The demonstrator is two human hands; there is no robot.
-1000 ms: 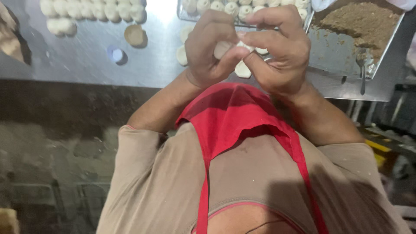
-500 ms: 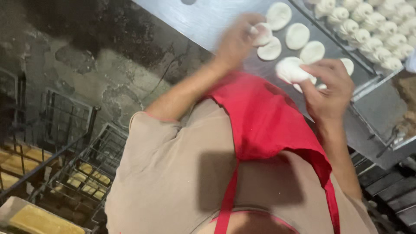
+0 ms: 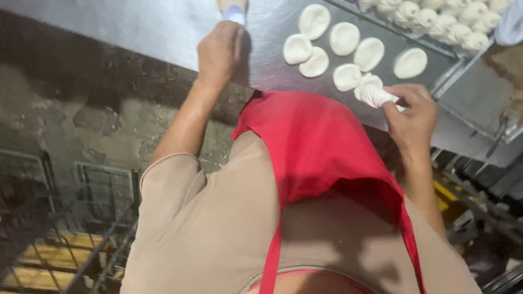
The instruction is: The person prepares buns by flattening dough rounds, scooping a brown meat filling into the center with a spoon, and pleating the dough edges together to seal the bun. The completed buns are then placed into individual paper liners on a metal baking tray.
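Your steel bench is smooth, reflective and flour-dulled; dough can slide on it, and anything near its front edge could drop to the rough, stained floor below. Beyond the flat rounds, the tray carries rows of twisted, pleated pieces packed touching, so they may stick together.

The flat dough rounds lie loose on the bench, soft, pale and matte, some overlapping at the edges; overlapped edges could fuse.

Your right hand holds a pleated dough piece just in front of those rounds, fingers pinching its gathered end. Judged risk: squeezing too hard tears the thin skin or opens the pleats.

Your left hand reaches left of the rounds, fingers curled towards a small cone-shaped item with a pale tip. Whether that grip closes on it, I cannot tell. A nudge could tip it.
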